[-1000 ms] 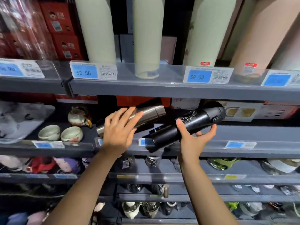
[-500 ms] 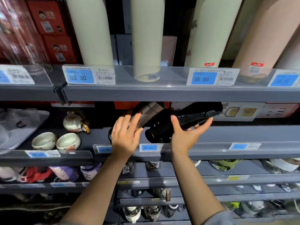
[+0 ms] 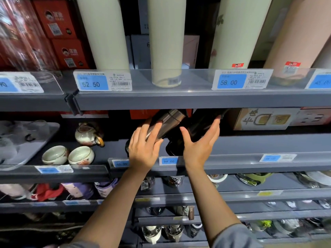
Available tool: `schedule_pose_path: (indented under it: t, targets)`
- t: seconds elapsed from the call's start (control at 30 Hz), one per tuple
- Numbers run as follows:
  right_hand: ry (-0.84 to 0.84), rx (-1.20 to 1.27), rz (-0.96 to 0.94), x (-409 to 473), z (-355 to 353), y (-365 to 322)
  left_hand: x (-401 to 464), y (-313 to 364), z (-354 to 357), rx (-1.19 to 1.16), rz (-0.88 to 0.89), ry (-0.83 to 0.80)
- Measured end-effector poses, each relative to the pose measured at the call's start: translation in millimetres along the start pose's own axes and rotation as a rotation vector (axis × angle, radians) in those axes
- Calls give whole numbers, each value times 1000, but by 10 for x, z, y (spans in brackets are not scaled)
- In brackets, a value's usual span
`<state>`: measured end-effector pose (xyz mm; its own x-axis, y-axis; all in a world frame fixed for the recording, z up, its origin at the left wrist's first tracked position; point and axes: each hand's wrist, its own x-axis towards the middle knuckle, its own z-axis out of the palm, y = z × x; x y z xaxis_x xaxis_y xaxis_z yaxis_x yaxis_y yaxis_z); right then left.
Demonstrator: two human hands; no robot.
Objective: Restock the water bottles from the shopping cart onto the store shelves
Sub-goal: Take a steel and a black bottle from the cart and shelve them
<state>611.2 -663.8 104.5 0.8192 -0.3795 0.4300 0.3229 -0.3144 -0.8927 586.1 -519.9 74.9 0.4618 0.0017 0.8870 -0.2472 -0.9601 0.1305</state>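
My left hand holds a brushed-steel bottle, fingers laid along its side. My right hand grips a black bottle between thumb and fingers. Both bottles lean with their tops to the upper right, tucked under the upper shelf. Their bases sit low by the front rail of the middle shelf; my hands partly hide them. The two bottles are side by side and nearly touching. The shopping cart is out of view.
Tall cream tumblers stand on the upper shelf. A teapot and two cups sit left of my hands, boxes to the right. Lower shelves hold several more bottles and cups. Price tags line the rails.
Both bottles have tipped more upright and gone deeper under the upper shelf. My hands have moved closer together, and the view has closed in on the shelves.
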Motion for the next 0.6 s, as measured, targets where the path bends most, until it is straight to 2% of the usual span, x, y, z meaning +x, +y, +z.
schedule_pose_path:
  t: [0.2,0.4,0.5,0.6]
  targets:
    - [-17,-37,-69,-2,-20,17,-1,-10,5,26,-1,6]
    - [-87,-193,-239,-17,-46,19,-71,-77,-73,6,-49,93]
    - [-167,-262,-348,-80,-15,-2,-56,-147,-137,-40,-140,100]
    - [-185,-259,-371,-108,-4,-3,-37,-186,-207,-116,-303,84]
